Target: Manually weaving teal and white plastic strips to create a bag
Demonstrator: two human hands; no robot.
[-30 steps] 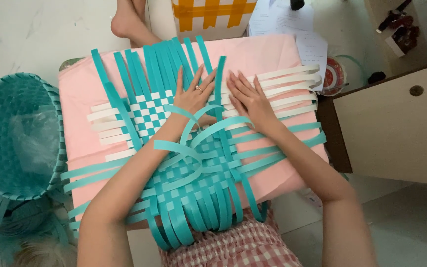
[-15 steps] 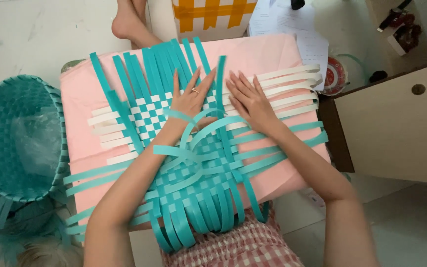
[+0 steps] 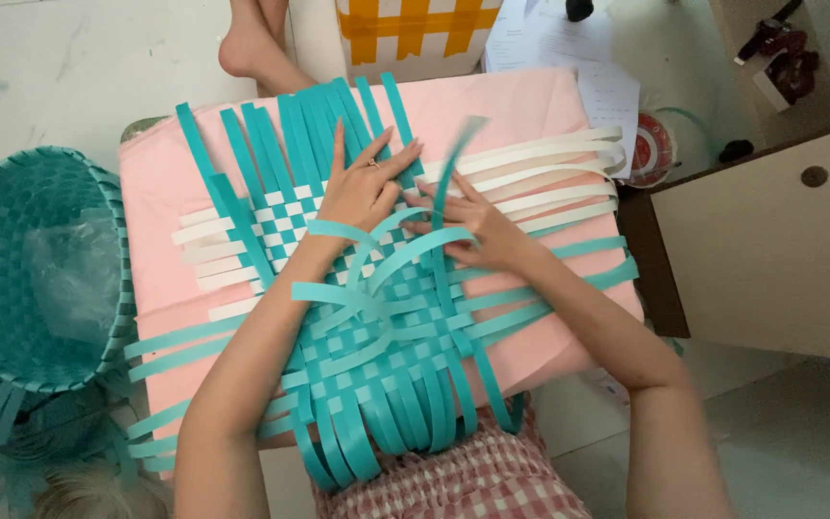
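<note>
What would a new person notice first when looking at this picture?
First, the big mat of teal and white strips woven flat on a pink board in the middle. Both hands lie on it: the left hand spread flat on the weave, the right hand beside it at a blurred upright teal strip. At the left edge stands a finished teal woven basket on the floor.
</note>
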